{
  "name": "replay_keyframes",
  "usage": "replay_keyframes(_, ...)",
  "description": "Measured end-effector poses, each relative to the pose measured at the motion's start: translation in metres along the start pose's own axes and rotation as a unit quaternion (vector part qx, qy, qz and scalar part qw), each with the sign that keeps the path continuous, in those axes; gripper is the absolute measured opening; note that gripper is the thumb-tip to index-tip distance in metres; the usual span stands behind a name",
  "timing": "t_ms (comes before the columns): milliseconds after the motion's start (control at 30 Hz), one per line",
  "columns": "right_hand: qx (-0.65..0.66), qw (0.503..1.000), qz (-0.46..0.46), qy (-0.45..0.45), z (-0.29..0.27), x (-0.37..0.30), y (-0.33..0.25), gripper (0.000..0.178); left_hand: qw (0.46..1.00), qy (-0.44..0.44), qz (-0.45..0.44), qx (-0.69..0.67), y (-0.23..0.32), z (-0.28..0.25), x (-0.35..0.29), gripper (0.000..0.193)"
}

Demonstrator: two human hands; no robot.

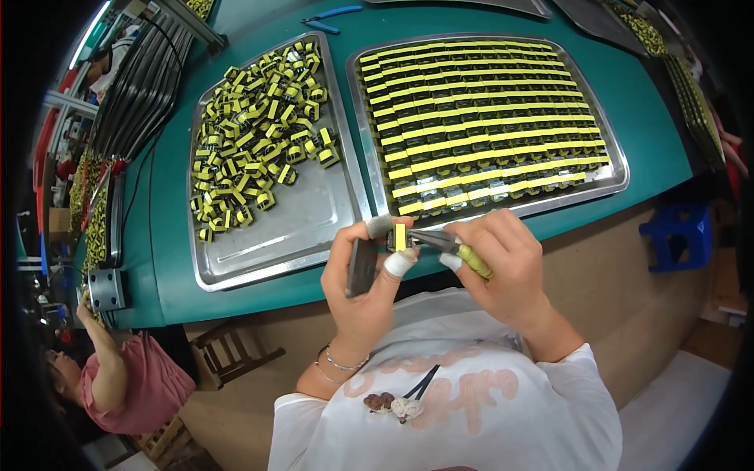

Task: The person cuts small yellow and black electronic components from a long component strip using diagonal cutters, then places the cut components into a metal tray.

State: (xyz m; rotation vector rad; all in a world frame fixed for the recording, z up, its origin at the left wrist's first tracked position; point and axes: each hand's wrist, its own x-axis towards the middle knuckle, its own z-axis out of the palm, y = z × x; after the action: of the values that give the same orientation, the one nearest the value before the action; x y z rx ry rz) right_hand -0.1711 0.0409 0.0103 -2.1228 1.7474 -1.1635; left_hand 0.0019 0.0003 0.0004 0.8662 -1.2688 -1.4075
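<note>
"Green worktable (171,271), two steel trays (318,212). What's held?"

"The left hand (363,314) pinches a yellow-banded transformer (401,237) by the trays' near edges; the right hand (509,271) grips needle-nose pliers (441,240), tips beside it."

I log needle-nose pliers (433,240) as metal-tipped; left-hand tray (314,208), smooth glossy metal; shirt (345,428), matt cloth; stool (682,240), plastic.

Tan floor (601,298), blue stool (682,238), wooden seat (229,351), green tabletop (169,259), strip light (89,35)
</note>
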Motion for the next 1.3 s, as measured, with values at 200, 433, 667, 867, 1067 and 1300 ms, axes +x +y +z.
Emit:
replay_keyframes(200,0.360,0.923,0.137,0.002,0.003,-0.004,-0.002,0.026,0.965,-0.062,-0.149,-0.208,0.004,0.002,0.001,0.036)
replay_keyframes(433,0.440,0.886,0.130,-0.072,0.014,0.002,-0.002,0.032,0.962,-0.073,-0.179,-0.194,0.007,0.003,0.003,0.024)
replay_keyframes(667,0.583,0.776,0.228,-0.073,0.014,-0.002,-0.012,0.031,0.977,0.012,-0.074,-0.199,0.001,-0.005,0.004,0.032)
replay_keyframes(867,0.407,0.913,0.016,-0.016,0.027,0.005,-0.011,0.038,0.913,-0.004,-0.058,-0.404,0.004,0.001,0.016,0.074)
replay_keyframes(1067,0.303,0.953,-0.003,0.025,0.033,0.013,-0.019,0.044,0.944,-0.038,-0.052,-0.324,0.013,0.014,0.018,0.094)
replay_keyframes(1300,0.256,0.966,-0.004,0.024,0.026,0.014,-0.022,0.048,0.956,-0.033,-0.037,-0.290,0.013,0.019,0.016,0.094)
